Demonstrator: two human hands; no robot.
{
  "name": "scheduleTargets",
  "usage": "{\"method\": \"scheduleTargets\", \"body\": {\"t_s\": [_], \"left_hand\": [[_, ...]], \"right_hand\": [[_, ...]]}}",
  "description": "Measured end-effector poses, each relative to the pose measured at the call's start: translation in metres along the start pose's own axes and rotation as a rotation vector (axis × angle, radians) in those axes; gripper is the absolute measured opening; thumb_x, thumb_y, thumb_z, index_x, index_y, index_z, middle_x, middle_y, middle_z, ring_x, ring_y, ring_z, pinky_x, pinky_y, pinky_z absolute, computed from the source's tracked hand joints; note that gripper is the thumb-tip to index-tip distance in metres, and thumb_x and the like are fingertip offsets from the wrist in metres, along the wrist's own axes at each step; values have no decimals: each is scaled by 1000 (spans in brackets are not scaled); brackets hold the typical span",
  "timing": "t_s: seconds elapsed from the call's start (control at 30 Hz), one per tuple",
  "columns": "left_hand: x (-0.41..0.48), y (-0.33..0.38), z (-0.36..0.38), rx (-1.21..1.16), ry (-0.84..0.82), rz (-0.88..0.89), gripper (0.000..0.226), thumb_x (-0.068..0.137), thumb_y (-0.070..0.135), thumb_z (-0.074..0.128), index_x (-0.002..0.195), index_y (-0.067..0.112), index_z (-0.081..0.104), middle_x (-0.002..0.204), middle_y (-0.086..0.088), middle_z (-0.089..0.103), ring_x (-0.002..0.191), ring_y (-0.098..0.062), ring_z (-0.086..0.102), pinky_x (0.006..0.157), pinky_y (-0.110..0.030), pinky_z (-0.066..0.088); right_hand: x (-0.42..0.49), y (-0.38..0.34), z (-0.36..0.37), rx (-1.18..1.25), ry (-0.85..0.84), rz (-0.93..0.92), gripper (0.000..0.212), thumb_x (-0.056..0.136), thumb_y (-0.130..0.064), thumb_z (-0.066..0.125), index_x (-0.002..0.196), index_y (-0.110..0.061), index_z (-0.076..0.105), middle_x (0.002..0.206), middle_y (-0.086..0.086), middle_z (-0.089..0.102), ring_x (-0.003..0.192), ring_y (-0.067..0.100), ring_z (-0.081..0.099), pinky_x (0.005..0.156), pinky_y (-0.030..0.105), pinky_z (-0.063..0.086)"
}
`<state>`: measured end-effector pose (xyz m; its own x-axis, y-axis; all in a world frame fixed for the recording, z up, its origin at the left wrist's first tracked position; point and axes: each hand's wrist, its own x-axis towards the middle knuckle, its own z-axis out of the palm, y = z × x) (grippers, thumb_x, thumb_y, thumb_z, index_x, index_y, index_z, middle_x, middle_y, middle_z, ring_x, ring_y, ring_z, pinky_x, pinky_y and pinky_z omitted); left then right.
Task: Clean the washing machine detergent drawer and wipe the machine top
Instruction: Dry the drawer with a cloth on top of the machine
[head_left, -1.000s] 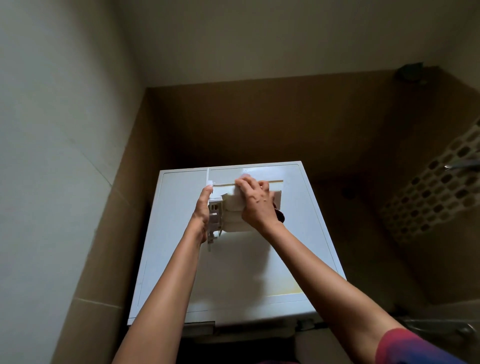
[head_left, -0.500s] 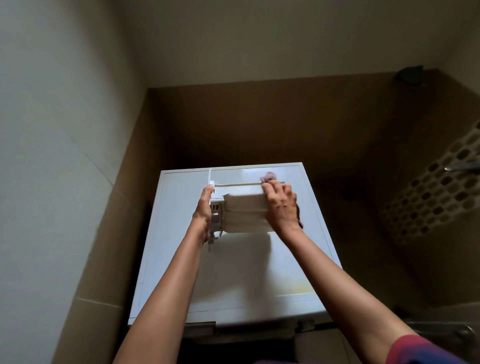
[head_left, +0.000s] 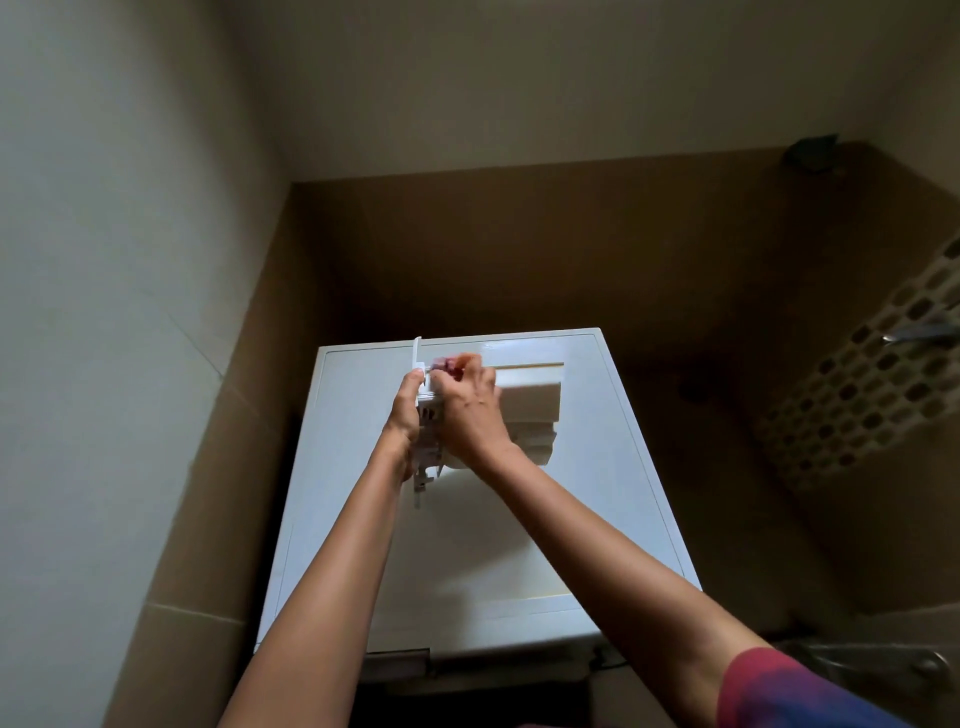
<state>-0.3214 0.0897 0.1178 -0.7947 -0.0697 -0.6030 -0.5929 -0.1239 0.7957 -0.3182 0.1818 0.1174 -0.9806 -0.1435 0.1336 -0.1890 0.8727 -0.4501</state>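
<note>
The white plastic detergent drawer (head_left: 524, 415) stands on the flat white top of the washing machine (head_left: 519, 545), toward its far edge; the left hand (head_left: 405, 410) is wrapped around the drawer's left end, while the right hand (head_left: 467, 410) is bunched around a small pinkish cloth (head_left: 441, 362) pressed against the drawer's upper left corner. The drawer's right part is uncovered. Bare top lies open nearer the person and to either side, hemmed in by a pale wall (head_left: 104, 312) at left and brown tiled walls (head_left: 519, 249) behind and right.
</note>
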Motion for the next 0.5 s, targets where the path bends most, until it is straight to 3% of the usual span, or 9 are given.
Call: {"method": "scheduleTargets", "body": {"t_s": [0.1, 0.2, 0.33, 0.43, 0.5], "left_hand": [[0, -1, 0, -16, -18, -9, 61, 88, 63, 34, 71, 17, 71, 63, -7, 72, 61, -25, 67, 56, -30, 54], [1, 0, 0, -6, 12, -15, 58, 86, 65, 37, 81, 17, 69, 81, -11, 72, 75, -31, 66, 72, -38, 52], [0, 1, 0, 7, 33, -21, 66, 82, 69, 38, 117, 19, 65, 119, -16, 64, 105, -34, 61, 85, -43, 52], [-2, 1, -1, -5, 27, -28, 64, 82, 69, 38, 111, 20, 66, 118, -16, 65, 97, -32, 64, 73, -39, 55], [-2, 0, -2, -17, 14, -34, 62, 81, 69, 39, 106, 20, 67, 114, -14, 66, 92, -30, 65, 70, -38, 56]], "right_hand": [[-2, 7, 3, -35, 9, -84, 60, 80, -19, 63, 137, -22, 44, 141, 12, 30, 110, 34, 38, 91, 44, 40], [-6, 30, 3, -104, 88, -82, 63, 78, -5, 55, 138, -20, 44, 141, 11, 35, 108, 35, 43, 89, 44, 41], [-12, 78, -9, -169, 147, 112, 72, 71, 2, 59, 136, -25, 44, 143, 7, 31, 109, 33, 43, 91, 38, 40], [-17, 116, -26, -133, 159, 335, 64, 74, -1, 58, 133, -24, 47, 139, 15, 29, 110, 37, 42, 95, 40, 40], [-19, 134, -40, 46, 189, 497, 51, 77, 1, 51, 126, -16, 53, 130, 20, 32, 105, 38, 45, 93, 34, 42]]}}
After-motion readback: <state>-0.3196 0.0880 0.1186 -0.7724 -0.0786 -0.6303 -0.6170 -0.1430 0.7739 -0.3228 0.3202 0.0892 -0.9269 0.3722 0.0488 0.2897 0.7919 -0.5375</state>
